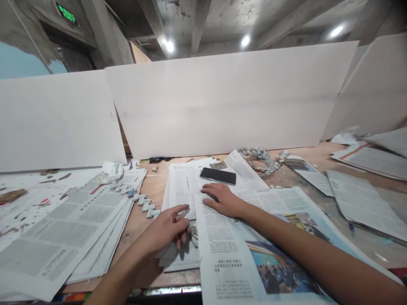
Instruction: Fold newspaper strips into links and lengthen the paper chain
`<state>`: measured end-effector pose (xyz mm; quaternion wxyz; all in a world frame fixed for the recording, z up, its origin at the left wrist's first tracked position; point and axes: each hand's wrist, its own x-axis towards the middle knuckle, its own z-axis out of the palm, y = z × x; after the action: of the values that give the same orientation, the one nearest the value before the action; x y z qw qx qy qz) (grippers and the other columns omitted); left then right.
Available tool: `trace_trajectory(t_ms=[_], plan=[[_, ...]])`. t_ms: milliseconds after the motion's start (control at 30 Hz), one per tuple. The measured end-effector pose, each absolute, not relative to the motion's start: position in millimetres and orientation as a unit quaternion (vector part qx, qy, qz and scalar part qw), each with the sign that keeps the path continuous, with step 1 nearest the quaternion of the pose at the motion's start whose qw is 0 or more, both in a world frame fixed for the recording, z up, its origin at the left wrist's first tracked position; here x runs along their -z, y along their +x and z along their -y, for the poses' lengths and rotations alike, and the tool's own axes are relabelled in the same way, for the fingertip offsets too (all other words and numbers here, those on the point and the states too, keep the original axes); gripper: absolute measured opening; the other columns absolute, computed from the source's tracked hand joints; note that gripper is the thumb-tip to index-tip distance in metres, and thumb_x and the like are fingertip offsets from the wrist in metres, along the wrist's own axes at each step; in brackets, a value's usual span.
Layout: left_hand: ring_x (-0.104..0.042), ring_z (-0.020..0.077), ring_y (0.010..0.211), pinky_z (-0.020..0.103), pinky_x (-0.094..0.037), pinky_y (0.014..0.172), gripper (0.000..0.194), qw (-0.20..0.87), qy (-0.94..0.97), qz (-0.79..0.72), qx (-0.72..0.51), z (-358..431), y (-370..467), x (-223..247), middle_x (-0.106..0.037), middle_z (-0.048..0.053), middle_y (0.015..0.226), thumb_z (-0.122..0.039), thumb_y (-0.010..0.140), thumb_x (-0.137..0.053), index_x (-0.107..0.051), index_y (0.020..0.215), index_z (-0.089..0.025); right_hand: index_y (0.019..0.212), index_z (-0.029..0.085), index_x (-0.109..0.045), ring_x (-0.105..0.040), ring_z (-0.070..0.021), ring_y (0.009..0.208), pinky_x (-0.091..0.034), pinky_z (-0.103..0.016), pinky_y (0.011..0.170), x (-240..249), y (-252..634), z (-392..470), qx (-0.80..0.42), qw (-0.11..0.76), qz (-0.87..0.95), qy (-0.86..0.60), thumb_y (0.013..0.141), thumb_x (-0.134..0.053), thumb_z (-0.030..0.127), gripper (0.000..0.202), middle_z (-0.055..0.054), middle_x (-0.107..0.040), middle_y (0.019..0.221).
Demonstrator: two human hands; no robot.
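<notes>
My right hand (222, 200) lies with fingers apart on an open newspaper sheet (219, 250), just below a black phone (218, 176). Left of it, my left hand (170, 226) hovers at the sheet's left edge, index finger extended and the other fingers curled. Beside those curled fingers is a small folded-paper piece (193, 237), partly hidden; whether the fingers touch it is unclear. A zigzag chain of folded paper (146, 205) runs up and left from my left hand. More newspaper pages (179, 182) lie beneath the phone.
Stacked newspapers (73, 228) cover the left side of the table (127, 237). A coiled folded-paper chain (260, 163) sits behind the phone. More newspapers (365, 203) lie at right. White boards (219, 101) stand along the back. A crumpled white bag (111, 171) rests at back left.
</notes>
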<state>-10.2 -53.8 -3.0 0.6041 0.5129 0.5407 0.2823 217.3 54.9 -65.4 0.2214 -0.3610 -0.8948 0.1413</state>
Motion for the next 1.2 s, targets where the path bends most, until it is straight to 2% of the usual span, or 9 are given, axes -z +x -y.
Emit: trace_trajectory(t_ms=[133,267,433,633,833,1000,1100,1200], plan=[[-0.042,0.0065,0.038,0.017,-0.03,0.038,0.054,0.633,0.493,-0.548,-0.238,83.1,-9.6,-2.9,-0.052,-0.007,0.05,-0.034,0.087,-0.055,-0.051,0.134,-0.008,0.13,0.023,-0.058,-0.046,-0.0288,0.131,-0.029,-0.051,0.109,65.9,217.2,-53.7,-0.132,0.223,0.897,-0.358,0.097,-0.046,0.049,0.043,-0.01,-0.056,0.139],[-0.033,0.005,0.035,0.017,-0.021,0.038,0.055,0.654,0.465,-0.54,-0.254,113.6,-6.4,-1.6,-0.044,-0.01,0.045,-0.042,0.086,-0.054,-0.054,0.133,-0.013,0.13,0.023,-0.058,-0.045,-0.0292,0.131,-0.028,-0.051,0.11,68.3,216.3,-53.8,-0.126,0.226,0.898,-0.356,0.098,-0.045,0.047,0.042,-0.01,-0.056,0.138],[-0.032,0.0032,0.034,0.02,-0.02,0.04,0.065,0.663,0.431,-0.536,-0.296,131.6,-3.7,5.0,-0.048,-0.009,0.055,-0.055,0.08,-0.06,-0.055,0.133,-0.017,0.131,0.024,-0.057,-0.045,-0.0294,0.13,-0.027,-0.051,0.11,70.0,216.6,-53.9,-0.122,0.226,0.899,-0.356,0.098,-0.044,0.047,0.042,-0.009,-0.057,0.137],[-0.031,0.0045,0.036,0.021,-0.019,0.043,0.063,0.652,0.44,-0.545,-0.29,131.0,-8.1,7.1,-0.044,-0.01,0.049,-0.052,0.079,-0.062,-0.059,0.13,-0.015,0.131,0.024,-0.058,-0.046,-0.0297,0.129,-0.028,-0.051,0.109,68.9,216.6,-52.4,-0.117,0.226,0.899,-0.355,0.098,-0.043,0.048,0.043,-0.009,-0.057,0.137],[-0.028,0.0055,0.038,0.021,-0.017,0.043,0.055,0.647,0.469,-0.54,-0.266,134.4,-16.5,5.0,-0.039,-0.01,0.043,-0.051,0.085,-0.057,-0.063,0.125,-0.014,0.132,0.024,-0.057,-0.045,-0.0292,0.13,-0.027,-0.05,0.11,68.0,216.7,-51.2,-0.118,0.224,0.901,-0.353,0.098,-0.043,0.047,0.044,-0.009,-0.057,0.137],[-0.031,0.0052,0.038,0.019,-0.018,0.04,0.055,0.621,0.451,-0.559,-0.315,129.5,-27.9,-5.2,-0.042,-0.009,0.049,-0.052,0.083,-0.062,-0.062,0.126,-0.018,0.132,0.023,-0.056,-0.045,-0.0291,0.13,-0.028,-0.05,0.11,67.5,216.0,-50.2,-0.115,0.224,0.9,-0.354,0.098,-0.044,0.046,0.044,-0.01,-0.057,0.137],[-0.038,0.0059,0.042,0.017,-0.023,0.038,0.056,0.594,0.441,-0.569,-0.361,111.6,-35.2,-9.6,-0.05,-0.006,0.061,-0.051,0.082,-0.064,-0.058,0.129,-0.021,0.133,0.023,-0.056,-0.045,-0.0293,0.131,-0.028,-0.05,0.11,68.4,215.6,-51.0,-0.116,0.226,0.9,-0.354,0.098,-0.045,0.046,0.044,-0.01,-0.057,0.137],[-0.047,0.0086,0.048,0.018,-0.033,0.04,0.051,0.518,0.496,-0.578,-0.389,79.3,-40.2,-15.0,-0.053,-0.004,0.066,-0.048,0.083,-0.062,-0.059,0.125,-0.018,0.131,0.023,-0.057,-0.046,-0.0292,0.13,-0.029,-0.05,0.109,68.5,215.4,-51.5,-0.115,0.226,0.9,-0.354,0.097,-0.046,0.045,0.042,-0.011,-0.057,0.137]])
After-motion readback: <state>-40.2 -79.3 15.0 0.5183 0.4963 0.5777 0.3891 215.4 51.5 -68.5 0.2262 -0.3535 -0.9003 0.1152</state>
